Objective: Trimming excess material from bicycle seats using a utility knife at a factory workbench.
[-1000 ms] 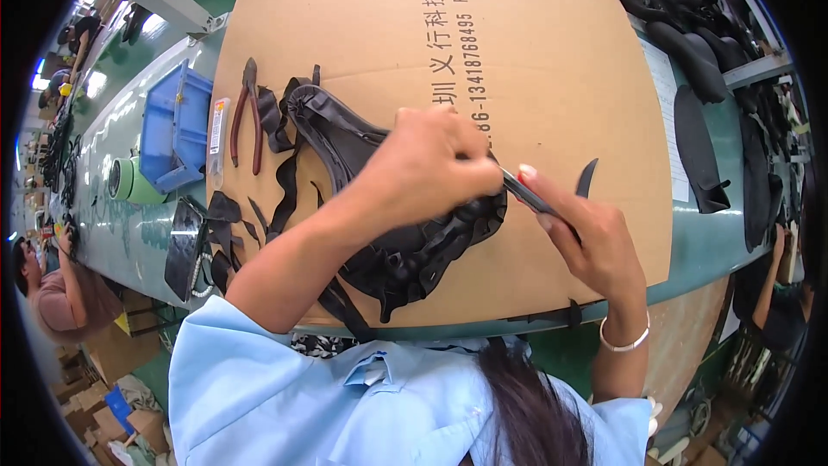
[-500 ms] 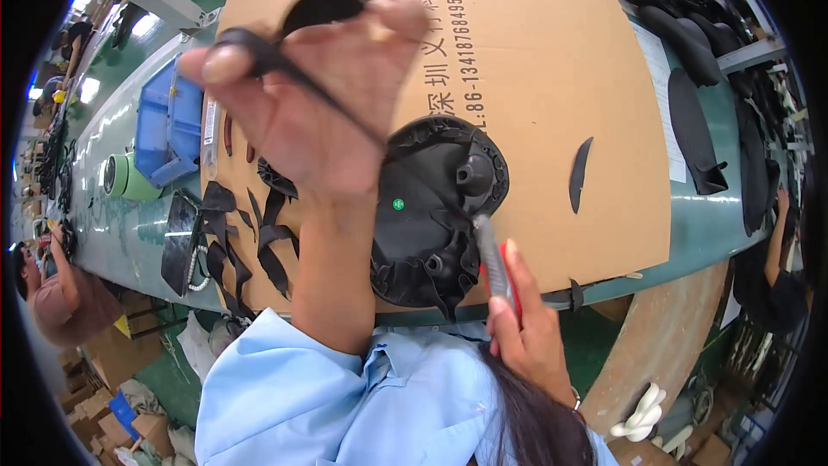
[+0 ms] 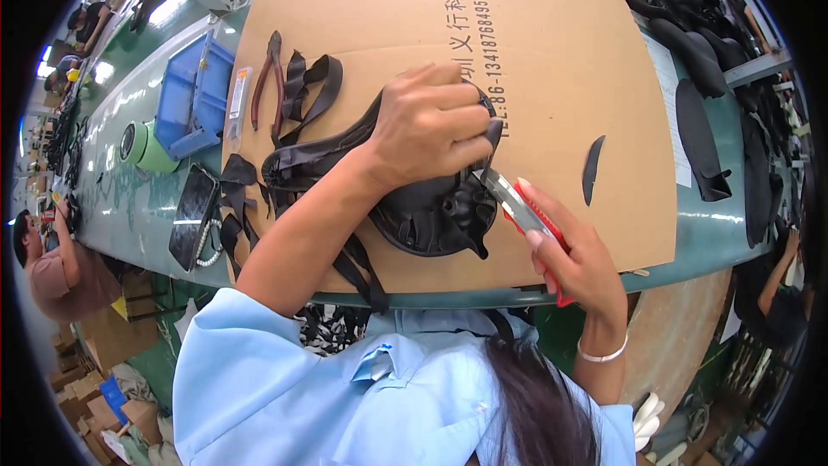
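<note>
A black bicycle saddle [image 3: 414,220], underside up, lies on the cardboard sheet, its narrow end pointing left and its wide end below my left hand. Gathered black cover material lines its rim. My left hand [image 3: 435,121] is closed over the wide end, fingers curled on a piece of the black cover [image 3: 493,136]; part of the grip is hidden. In my right hand [image 3: 582,263] is a red utility knife [image 3: 539,216]. Its blade tip meets the saddle's right edge, close below the left hand's fingers.
Red-handled pliers [image 3: 269,78] and black strips [image 3: 319,95] lie left on the cardboard [image 3: 561,78]. Beyond are a blue bin [image 3: 191,95], a green roll [image 3: 147,148] and a dark phone-like slab [image 3: 191,220]. A curved black scrap [image 3: 592,171] lies right; black covers [image 3: 703,138] fill the far right.
My left hand has come down from above the table onto the saddle, which has turned so its narrow end shows at left. The knife has moved slightly up and right, its blade now at the edge.
</note>
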The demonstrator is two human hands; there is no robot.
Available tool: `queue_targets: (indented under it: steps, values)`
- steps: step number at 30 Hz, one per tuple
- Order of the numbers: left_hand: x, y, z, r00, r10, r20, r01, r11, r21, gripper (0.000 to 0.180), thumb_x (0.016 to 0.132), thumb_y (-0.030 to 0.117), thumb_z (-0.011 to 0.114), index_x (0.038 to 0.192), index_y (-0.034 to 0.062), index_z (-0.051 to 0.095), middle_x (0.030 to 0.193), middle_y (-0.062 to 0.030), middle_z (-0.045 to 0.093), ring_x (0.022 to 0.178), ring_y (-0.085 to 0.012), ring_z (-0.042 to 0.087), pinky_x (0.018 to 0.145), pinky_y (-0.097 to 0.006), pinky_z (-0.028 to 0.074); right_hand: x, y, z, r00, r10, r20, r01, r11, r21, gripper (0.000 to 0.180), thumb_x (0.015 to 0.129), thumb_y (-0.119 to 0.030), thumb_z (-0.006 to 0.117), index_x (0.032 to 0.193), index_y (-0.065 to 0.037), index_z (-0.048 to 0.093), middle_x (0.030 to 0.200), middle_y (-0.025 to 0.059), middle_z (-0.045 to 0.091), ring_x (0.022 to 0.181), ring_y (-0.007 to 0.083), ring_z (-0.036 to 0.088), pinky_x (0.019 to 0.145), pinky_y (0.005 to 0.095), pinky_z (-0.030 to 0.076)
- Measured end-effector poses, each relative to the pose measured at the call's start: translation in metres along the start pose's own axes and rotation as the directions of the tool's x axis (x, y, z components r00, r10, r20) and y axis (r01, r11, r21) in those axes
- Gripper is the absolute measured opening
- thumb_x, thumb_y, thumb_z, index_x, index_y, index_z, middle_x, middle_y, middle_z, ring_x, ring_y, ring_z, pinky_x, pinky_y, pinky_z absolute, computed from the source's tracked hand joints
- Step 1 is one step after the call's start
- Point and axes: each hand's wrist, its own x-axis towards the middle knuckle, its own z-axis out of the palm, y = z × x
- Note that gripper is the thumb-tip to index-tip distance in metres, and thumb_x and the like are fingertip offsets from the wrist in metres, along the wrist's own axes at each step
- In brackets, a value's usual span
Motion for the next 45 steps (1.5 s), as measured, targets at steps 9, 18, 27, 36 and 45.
queue_targets:
  steps: [9, 18, 27, 36, 45]
  values:
    - [0.012, -0.010, -0.009, 0.498, -0.799, -0.336, 0.685, 0.601, -0.412, 0.021, 0.086, 0.014, 0.060, 0.074, -0.0025, 0.061, 0.070, -0.0065, 0.053, 0.071, -0.0178, 0.045, 0.067, -0.030, 0.036, -0.053, 0.011, 0.064, 0.947, 0.027, -0.321, -0.041, 0.998, -0.038, 0.053, 0.090, -0.009, 0.053, 0.141, -0.007, 0.040, 0.117, 0.0208, 0.061, 0.077, 0.0352, 0.067, 0.065, 0.0348, 0.050]
    - [-0.028, 0.030, -0.064, 0.336, -0.840, 0.425, 0.874, 0.110, -0.473, 0.035, 0.099, 0.032, 0.045, 0.093, 0.0027, 0.065, 0.083, -0.0028, 0.056, 0.077, -0.0118, 0.048, 0.073, -0.024, 0.037, 0.008, -0.024, -0.067, 0.980, -0.196, 0.012, 0.158, 0.750, -0.643, 0.054, 0.083, -0.007, 0.060, 0.134, -0.022, 0.054, 0.066, 0.0127, 0.058, 0.047, 0.0254, 0.048, 0.050, 0.0347, 0.042]
    - [0.016, -0.016, -0.023, 0.616, -0.376, 0.692, 0.689, -0.168, -0.705, 0.035, 0.100, 0.027, 0.036, 0.073, 0.0067, 0.045, 0.061, -0.0012, 0.040, 0.054, -0.0118, 0.043, 0.051, -0.027, 0.039, 0.008, -0.035, -0.006, 0.970, -0.240, 0.032, 0.201, 0.725, -0.659, 0.052, 0.084, -0.009, 0.059, 0.134, -0.019, 0.051, 0.059, 0.0157, 0.054, 0.047, 0.0309, 0.053, 0.050, 0.0391, 0.041]
    - [0.045, 0.003, -0.084, 0.479, -0.875, -0.071, 0.096, 0.133, -0.986, 0.032, 0.095, 0.021, 0.043, 0.066, 0.0083, 0.037, 0.054, 0.0000, 0.036, 0.044, -0.0092, 0.032, 0.041, -0.025, 0.023, -0.063, -0.034, 0.039, 0.962, -0.150, -0.226, -0.107, 0.558, -0.823, 0.060, 0.087, -0.011, 0.056, 0.144, -0.016, 0.038, 0.060, 0.0137, 0.059, 0.048, 0.0326, 0.057, 0.046, 0.0430, 0.040]
    - [-0.029, 0.003, -0.077, 0.653, -0.600, -0.463, 0.713, 0.692, 0.110, 0.027, 0.082, 0.011, 0.062, 0.103, -0.0017, 0.050, 0.095, -0.0142, 0.055, 0.089, -0.0273, 0.057, 0.081, -0.035, 0.046, -0.060, 0.009, 0.057, 0.818, -0.073, -0.570, -0.036, 0.983, -0.178, 0.069, 0.080, -0.011, 0.071, 0.137, 0.002, 0.034, 0.091, 0.0106, 0.066, 0.069, 0.0157, 0.061, 0.062, 0.0303, 0.050]
